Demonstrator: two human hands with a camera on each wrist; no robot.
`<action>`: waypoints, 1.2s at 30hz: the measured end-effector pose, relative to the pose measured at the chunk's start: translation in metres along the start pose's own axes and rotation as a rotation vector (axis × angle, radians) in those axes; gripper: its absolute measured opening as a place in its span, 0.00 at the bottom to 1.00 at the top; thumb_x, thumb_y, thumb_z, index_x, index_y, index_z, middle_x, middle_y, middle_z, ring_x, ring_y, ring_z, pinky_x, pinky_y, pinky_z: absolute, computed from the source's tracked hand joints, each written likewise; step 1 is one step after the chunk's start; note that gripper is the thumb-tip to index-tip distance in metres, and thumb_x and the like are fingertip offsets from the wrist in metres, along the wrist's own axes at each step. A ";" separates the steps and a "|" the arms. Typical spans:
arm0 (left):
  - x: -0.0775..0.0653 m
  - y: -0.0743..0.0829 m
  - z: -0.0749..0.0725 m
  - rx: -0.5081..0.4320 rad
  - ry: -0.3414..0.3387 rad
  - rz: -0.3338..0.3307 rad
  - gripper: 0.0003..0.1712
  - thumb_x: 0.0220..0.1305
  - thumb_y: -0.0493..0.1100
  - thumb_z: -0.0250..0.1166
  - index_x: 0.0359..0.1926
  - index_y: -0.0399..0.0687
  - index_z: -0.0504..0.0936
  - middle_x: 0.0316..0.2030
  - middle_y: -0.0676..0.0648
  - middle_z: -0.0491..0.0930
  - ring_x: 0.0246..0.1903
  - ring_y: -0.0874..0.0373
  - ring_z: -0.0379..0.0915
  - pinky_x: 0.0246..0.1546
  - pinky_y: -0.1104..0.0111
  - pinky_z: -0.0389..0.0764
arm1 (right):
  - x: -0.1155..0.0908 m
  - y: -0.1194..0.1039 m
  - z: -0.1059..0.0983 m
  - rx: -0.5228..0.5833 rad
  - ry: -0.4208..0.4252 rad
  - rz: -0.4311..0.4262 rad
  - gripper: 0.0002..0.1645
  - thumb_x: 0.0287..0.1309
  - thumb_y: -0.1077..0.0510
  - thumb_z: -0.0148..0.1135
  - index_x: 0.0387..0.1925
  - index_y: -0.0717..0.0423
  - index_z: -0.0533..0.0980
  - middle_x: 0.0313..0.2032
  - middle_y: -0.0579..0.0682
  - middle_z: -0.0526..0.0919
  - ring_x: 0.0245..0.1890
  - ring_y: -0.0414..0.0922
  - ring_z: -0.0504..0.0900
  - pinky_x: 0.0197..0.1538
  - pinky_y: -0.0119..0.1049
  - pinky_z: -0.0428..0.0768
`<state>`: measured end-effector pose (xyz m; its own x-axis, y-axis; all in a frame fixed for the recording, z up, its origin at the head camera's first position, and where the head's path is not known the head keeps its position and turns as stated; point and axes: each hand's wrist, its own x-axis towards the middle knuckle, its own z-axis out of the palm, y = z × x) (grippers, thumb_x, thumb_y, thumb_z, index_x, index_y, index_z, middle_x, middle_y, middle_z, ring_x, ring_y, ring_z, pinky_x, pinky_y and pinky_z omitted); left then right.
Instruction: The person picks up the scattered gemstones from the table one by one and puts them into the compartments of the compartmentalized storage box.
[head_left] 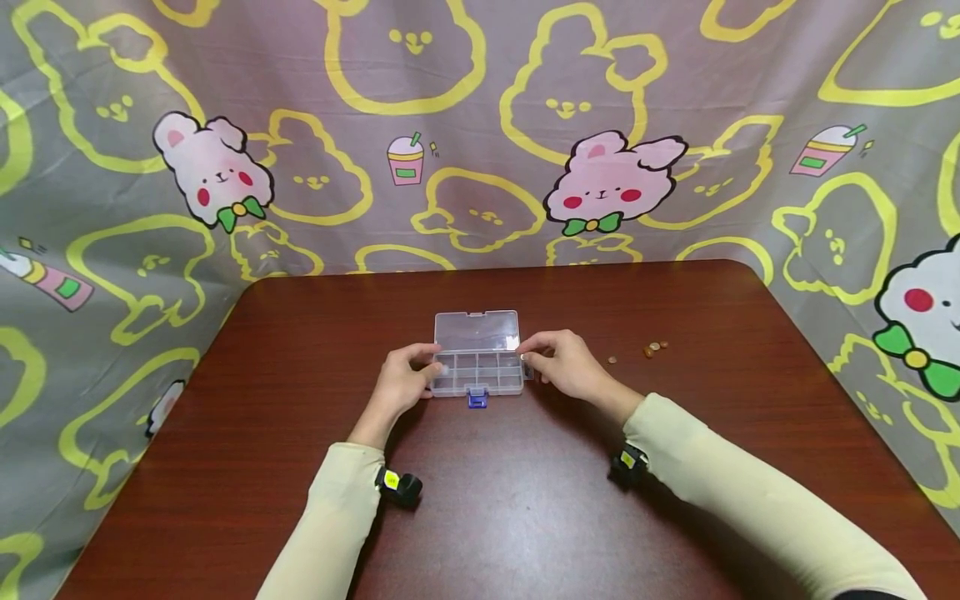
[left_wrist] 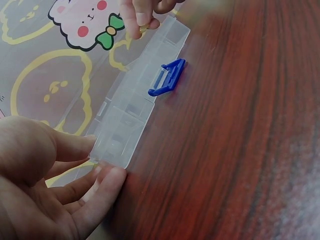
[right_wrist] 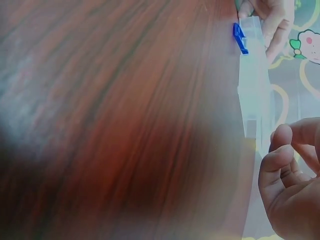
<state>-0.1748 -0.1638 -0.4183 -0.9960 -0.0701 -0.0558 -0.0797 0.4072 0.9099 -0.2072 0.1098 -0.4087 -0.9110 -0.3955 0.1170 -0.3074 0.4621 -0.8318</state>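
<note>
A clear plastic organizer box [head_left: 487, 381] with small compartments stands on the table, its transparent lid [head_left: 476, 332] raised at the back. A blue latch [head_left: 477, 400] hangs at its front. My left hand [head_left: 405, 379] grips the left end, thumb over the near rim and fingers along the side, as the left wrist view [left_wrist: 112, 135] of the box shows too. At the right end, my right hand [head_left: 566, 364] pinches a small yellowish piece [left_wrist: 143, 27] between thumb and fingertips, mostly hidden by them. The right wrist view shows these fingers [right_wrist: 282, 137] curled together close beside the box.
Several small brown, shiny stones [head_left: 655, 347] lie on the table to the right of my right hand, with a single one [head_left: 612, 360] nearer to it. Behind the dark red wooden table [head_left: 337, 308] hangs a patterned curtain [head_left: 465, 125].
</note>
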 end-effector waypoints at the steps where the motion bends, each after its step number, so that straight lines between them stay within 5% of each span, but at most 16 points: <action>1: 0.000 0.000 0.000 0.002 0.000 0.000 0.18 0.65 0.30 0.65 0.56 0.37 0.83 0.43 0.38 0.78 0.24 0.56 0.75 0.21 0.69 0.84 | 0.001 -0.001 0.001 -0.003 -0.002 -0.005 0.08 0.64 0.66 0.63 0.42 0.62 0.85 0.21 0.54 0.82 0.17 0.45 0.76 0.21 0.34 0.77; 36: 0.000 0.000 0.000 0.014 -0.006 0.004 0.18 0.66 0.30 0.65 0.57 0.37 0.82 0.45 0.38 0.79 0.28 0.54 0.76 0.22 0.69 0.84 | 0.014 -0.010 0.014 -0.015 0.011 -0.016 0.02 0.58 0.65 0.69 0.33 0.61 0.85 0.25 0.47 0.84 0.17 0.40 0.77 0.22 0.33 0.79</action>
<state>-0.1750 -0.1638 -0.4185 -0.9965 -0.0629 -0.0548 -0.0762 0.4198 0.9044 -0.2131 0.0883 -0.4064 -0.9089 -0.3940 0.1364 -0.3260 0.4676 -0.8216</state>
